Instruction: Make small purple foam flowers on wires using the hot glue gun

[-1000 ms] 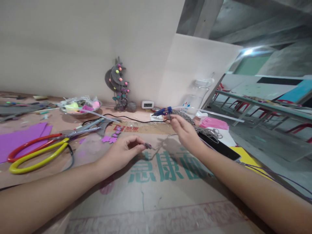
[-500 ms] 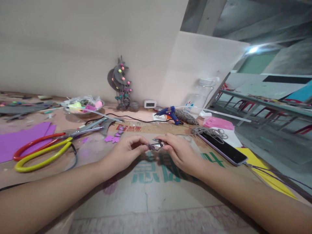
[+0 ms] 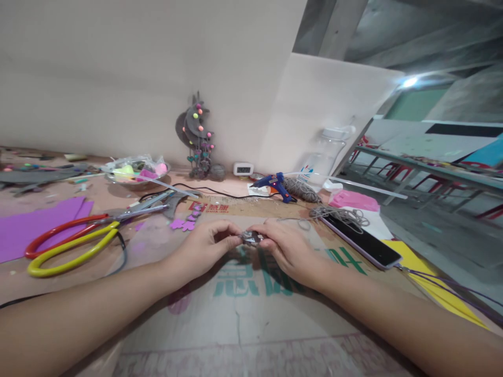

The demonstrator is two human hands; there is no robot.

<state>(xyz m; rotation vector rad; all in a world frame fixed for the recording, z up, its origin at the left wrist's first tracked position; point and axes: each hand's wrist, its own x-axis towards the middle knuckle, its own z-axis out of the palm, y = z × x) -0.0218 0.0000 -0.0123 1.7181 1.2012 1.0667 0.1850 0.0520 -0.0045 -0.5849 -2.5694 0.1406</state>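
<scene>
Over the middle of the cardboard sheet (image 3: 243,324), my left hand (image 3: 210,243) pinches one side of a small dark grey piece (image 3: 251,237) with a shiny light patch. My right hand (image 3: 291,248) grips its other side between thumb and fingers. The fingertips hide part of the piece, and its exact kind is too small to tell. Beyond my left hand lie small purple cut-outs (image 3: 183,224). A pair of scissors (image 3: 74,243) with red and yellow handles rests to the left.
A blue glue gun (image 3: 277,184) stands behind my hands. Grey yarn (image 3: 346,215) lies on a phone (image 3: 365,243) at the right, near a clear bottle (image 3: 325,157). A moon-shaped decoration (image 3: 196,131), a small digital clock (image 3: 243,168) and a bowl (image 3: 135,183) line the wall.
My fingertips have come slightly closer together around the small grey piece, which looks turned and shows less of its length. The camera view has shifted slightly.
</scene>
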